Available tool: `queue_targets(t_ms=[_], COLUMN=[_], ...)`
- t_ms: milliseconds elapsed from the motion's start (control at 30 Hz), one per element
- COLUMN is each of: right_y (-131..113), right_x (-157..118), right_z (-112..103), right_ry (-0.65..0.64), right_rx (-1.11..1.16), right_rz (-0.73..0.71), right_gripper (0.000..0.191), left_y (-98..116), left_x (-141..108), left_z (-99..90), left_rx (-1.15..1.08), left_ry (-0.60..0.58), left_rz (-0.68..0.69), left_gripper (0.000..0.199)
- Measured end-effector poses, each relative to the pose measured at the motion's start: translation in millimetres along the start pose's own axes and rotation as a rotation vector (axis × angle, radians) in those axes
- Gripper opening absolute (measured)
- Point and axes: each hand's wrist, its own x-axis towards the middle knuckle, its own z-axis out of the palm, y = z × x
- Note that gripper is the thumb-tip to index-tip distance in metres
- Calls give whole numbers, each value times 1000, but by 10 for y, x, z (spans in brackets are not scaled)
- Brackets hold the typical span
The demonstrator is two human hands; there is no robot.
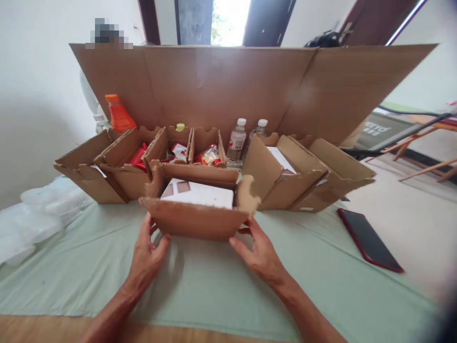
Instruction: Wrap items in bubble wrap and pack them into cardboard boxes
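Note:
A small open cardboard box [200,224] is held between my two hands at the middle, in front of a row of similar boxes. Inside it lies a white carton [203,194] with brown squares printed on one end. My left hand [148,252] grips the box's lower left corner, thumb on the front face. On the lower right corner is my right hand [260,252], its thumb at the front and its fingers partly hidden behind the side. The box is tilted, its front wall leaning toward me.
Behind stand open boxes [117,183] with red packets, more boxes [274,190] at right, two clear bottles [236,143], an orange bottle [120,116] and a tall cardboard panel [228,85]. A phone [369,240] lies right; clear plastic packaging [43,214] lies left on green cloth [200,295].

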Motion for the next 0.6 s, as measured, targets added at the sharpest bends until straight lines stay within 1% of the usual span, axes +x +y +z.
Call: queue_targets(t_ms=[67, 167, 267, 333, 433, 533, 600], right_y=[130, 351, 455, 449, 413, 450, 541], right_x=[31, -91, -211, -221, -154, -99, -113], right_z=[190, 362, 412, 419, 438, 478, 493], right_ry=[-45, -58, -66, -110, -183, -190, -149], right_rx=[-7, -106, -199, -244, -302, -349, -324], right_rz=[13, 17, 29, 6, -64, -81, -94], right_gripper=[57, 53, 54, 56, 56, 46, 39], left_y=[-101, -215, -253, -252, -230, -199, -177], left_x=[106, 121, 90, 93, 132, 166, 158], left_z=[-86, -152, -220, -277, -342, -325, -263], left_rx=[87, 198, 244, 251, 206, 136, 76], left_ry=[72, 109, 127, 141, 132, 145, 186], left_rz=[-32, -41, -66, -133, -271, -372, -368], left_gripper=[69, 49, 38, 39, 40, 43, 41])
